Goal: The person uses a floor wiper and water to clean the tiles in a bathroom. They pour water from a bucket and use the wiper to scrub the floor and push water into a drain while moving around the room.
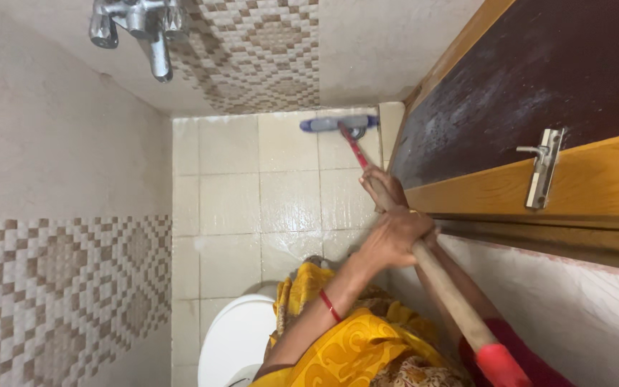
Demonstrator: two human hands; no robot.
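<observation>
I hold a floor wiper with both hands. Its blue head [338, 123] rests on the wet cream floor tiles [288, 201] at the far wall, beside the door's corner. A thin red shaft [353, 147] runs up from the head into a thick wooden handle [453, 301] with a red end [499, 365]. My left hand [394, 235], a red bangle on its wrist, is closed around the wooden handle. My right hand [381, 186] grips the handle lower down, nearer the head. A yellow patterned garment [345, 344] covers my front.
A white toilet [234, 344] sits at the bottom, left of my body. A metal tap [137, 25] juts from the tiled wall at the top left. A dark brown door [539, 72] with a metal handle [542, 168] stands on the right.
</observation>
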